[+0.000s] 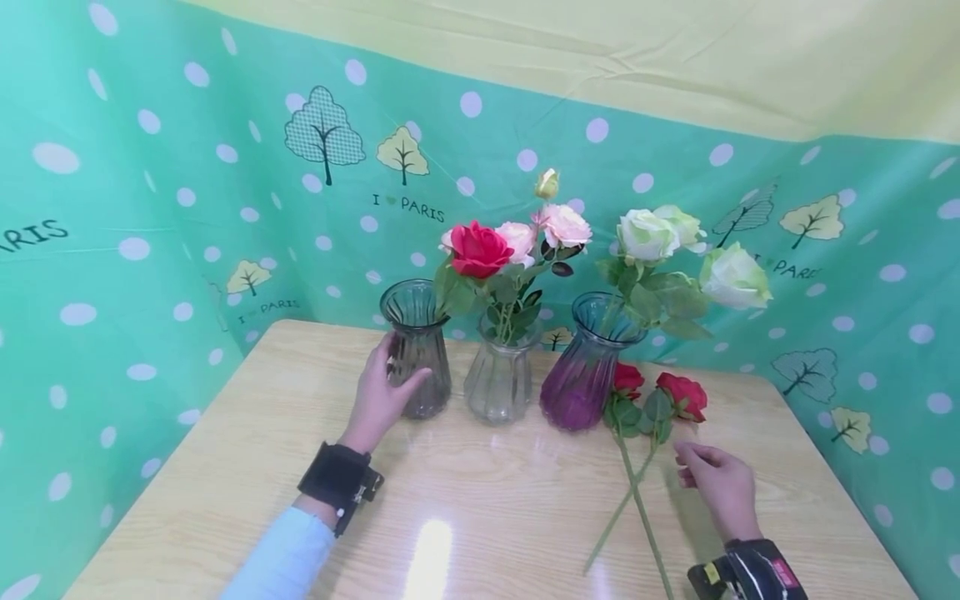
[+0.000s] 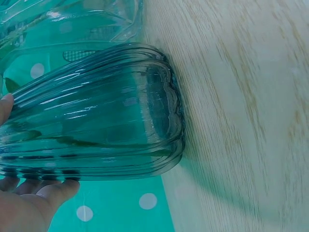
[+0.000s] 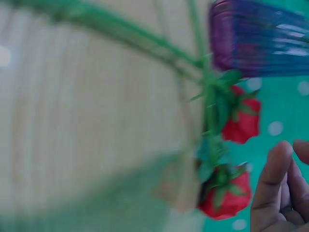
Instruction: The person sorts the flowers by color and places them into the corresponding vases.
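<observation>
My left hand [image 1: 378, 398] holds a dark grey ribbed glass vase [image 1: 422, 375] at the left, fingers and thumb on opposite sides. In the left wrist view a green stem [image 2: 72, 141] shows inside this vase [image 2: 96, 111]. A red rose [image 1: 480, 250] leans right from above its rim. My right hand [image 1: 722, 487] hovers over the table at the right, fingers loosely bent, holding nothing. Beside it lie two red roses, the nearer rose [image 1: 682, 396] and another rose [image 1: 628, 379], their stems [image 1: 626, 492] crossed. The right wrist view is blurred.
A clear glass vase [image 1: 498, 387] with pink roses [image 1: 564, 225] stands in the middle. Right of it is a purple-blue vase [image 1: 581, 383] with white-green roses [image 1: 735, 275]. Behind the wooden table [image 1: 487, 508] hangs a green dotted cloth [image 1: 187, 333].
</observation>
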A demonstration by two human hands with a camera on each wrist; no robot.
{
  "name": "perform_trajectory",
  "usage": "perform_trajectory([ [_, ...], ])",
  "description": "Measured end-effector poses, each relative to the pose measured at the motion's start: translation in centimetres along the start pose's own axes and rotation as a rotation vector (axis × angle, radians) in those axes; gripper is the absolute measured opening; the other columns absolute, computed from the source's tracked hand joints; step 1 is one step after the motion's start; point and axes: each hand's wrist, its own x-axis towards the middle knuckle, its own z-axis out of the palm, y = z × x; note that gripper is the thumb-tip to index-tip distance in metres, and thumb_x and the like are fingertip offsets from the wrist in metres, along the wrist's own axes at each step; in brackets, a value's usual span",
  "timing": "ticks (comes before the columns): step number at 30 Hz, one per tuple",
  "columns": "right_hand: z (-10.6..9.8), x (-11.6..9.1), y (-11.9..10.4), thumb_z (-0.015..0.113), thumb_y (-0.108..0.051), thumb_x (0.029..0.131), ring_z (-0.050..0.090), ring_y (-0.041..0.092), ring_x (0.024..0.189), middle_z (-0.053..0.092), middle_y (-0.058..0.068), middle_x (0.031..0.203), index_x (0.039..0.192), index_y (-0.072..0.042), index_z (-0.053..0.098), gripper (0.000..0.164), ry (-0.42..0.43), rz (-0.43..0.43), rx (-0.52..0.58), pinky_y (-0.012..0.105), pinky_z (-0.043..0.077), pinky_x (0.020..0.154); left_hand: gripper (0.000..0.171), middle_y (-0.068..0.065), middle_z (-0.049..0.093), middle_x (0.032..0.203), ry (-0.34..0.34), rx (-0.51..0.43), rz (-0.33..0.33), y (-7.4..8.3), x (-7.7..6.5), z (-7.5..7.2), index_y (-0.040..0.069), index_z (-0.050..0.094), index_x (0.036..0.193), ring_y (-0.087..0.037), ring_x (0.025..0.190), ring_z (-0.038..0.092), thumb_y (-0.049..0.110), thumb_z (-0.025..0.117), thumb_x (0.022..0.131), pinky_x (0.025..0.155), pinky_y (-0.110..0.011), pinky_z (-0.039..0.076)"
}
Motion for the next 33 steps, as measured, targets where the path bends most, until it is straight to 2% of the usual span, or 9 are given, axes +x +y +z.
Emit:
perform_trajectory([
  [4, 0.5, 0.1, 0.4, 0.059, -0.036, 0.09, 0.062, 0.007, 0.066, 0.07, 0.007, 0.086, 0.119, 0.009, 0.057, 0.053, -0.087, 0.038, -0.058, 0.025, 0.057, 0.058, 0.087, -0.021, 0.031, 0.148, 0.004, -0.007, 0.0, -0.3, 0.0, 0.1, 0.005, 0.019, 0.148, -0.035, 0.134, 0.035, 0.035, 0.069, 0.083, 0.11, -0.05, 0.034],
  [7, 0.9, 0.2, 0.2, 0.057, -0.03, 0.092, 0.062, 0.007, 0.065, 0.069, 0.007, 0.084, 0.121, 0.011, 0.054, 0.05, -0.133, 0.081, -0.073, 0.022, 0.056, 0.058, 0.087, -0.02, 0.03, 0.149, 0.003, -0.007, -0.003, -0.4, -0.1, 0.2, 0.006, 0.019, 0.148, -0.034, 0.135, 0.035, 0.034, 0.07, 0.083, 0.11, -0.049, 0.034],
  [16, 1.6, 0.9, -0.1, 0.057, -0.023, 0.091, 0.066, 0.011, 0.059, 0.069, 0.002, 0.069, 0.113, 0.018, 0.056, 0.046, -0.212, 0.098, 0.007, 0.022, 0.056, 0.057, 0.087, -0.02, 0.03, 0.149, -0.005, -0.024, 0.004, -0.2, -0.2, 0.3, 0.006, 0.02, 0.148, -0.034, 0.135, 0.034, 0.034, 0.07, 0.082, 0.11, -0.049, 0.035],
  [21, 1.8, 1.6, 0.4, 0.06, -0.021, 0.089, 0.067, 0.012, 0.057, 0.068, 0.002, 0.064, 0.115, 0.019, 0.051, 0.048, -0.222, 0.2, 0.137, 0.025, 0.058, 0.058, 0.086, -0.021, 0.031, 0.148, -0.004, -0.024, 0.008, -0.1, -0.1, 0.3, 0.005, 0.021, 0.148, -0.034, 0.134, 0.035, 0.032, 0.07, 0.082, 0.11, -0.049, 0.035],
  [25, 1.8, 1.9, 0.4, 0.062, -0.016, 0.088, 0.066, 0.011, 0.059, 0.066, 0.001, 0.063, 0.112, 0.016, 0.052, 0.042, -0.242, 0.288, 0.259, 0.025, 0.059, 0.06, 0.085, -0.021, 0.032, 0.147, -0.002, -0.024, 0.01, 0.0, -0.1, 0.2, 0.005, 0.021, 0.147, -0.034, 0.134, 0.036, 0.031, 0.07, 0.083, 0.11, -0.049, 0.035],
  [31, 1.3, 1.6, 0.2, 0.058, -0.007, 0.089, 0.067, 0.01, 0.067, 0.068, 0.0, 0.069, 0.09, -0.004, 0.064, 0.007, -0.345, 0.358, 0.49, 0.024, 0.059, 0.068, 0.085, -0.021, 0.032, 0.147, 0.005, -0.019, 0.022, -0.1, -0.1, 0.1, 0.005, 0.021, 0.147, -0.034, 0.134, 0.036, 0.031, 0.07, 0.083, 0.109, -0.049, 0.036],
  [33, 1.1, 1.5, 0.2, 0.056, -0.006, 0.09, 0.067, 0.01, 0.07, 0.068, 0.0, 0.072, 0.084, -0.011, 0.065, 0.012, -0.375, 0.384, 0.556, 0.024, 0.059, 0.072, 0.086, -0.021, 0.032, 0.147, 0.005, -0.015, 0.027, -0.3, -0.1, 0.0, 0.004, 0.021, 0.147, -0.035, 0.134, 0.036, 0.031, 0.07, 0.083, 0.109, -0.049, 0.036],
])
